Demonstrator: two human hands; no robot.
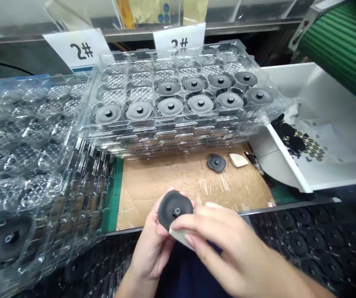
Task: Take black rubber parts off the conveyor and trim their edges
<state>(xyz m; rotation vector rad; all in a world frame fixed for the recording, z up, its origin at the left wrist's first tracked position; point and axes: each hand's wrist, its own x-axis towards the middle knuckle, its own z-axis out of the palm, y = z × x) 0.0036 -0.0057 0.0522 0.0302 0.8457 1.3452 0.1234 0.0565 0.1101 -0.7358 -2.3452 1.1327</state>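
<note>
My left hand (153,244) holds a dark grey rounded disc (168,207) from below, its small central hub facing up. Between the thumb and fingers of my right hand (224,244) is a pale folded cloth (182,237), which lies against the disc's lower edge. Beyond my hands, on the brown cardboard (159,178), rests another dark disc (216,163), with a cream pad (238,160) just to its right.
Stacked clear trays (165,124) stand behind the cardboard, the top one partly filled with discs. More clear trays (41,165) rise at the left. A white bin (345,136) holds black scraps and stickers at the right. A green ribbed roll (342,49) hangs above it.
</note>
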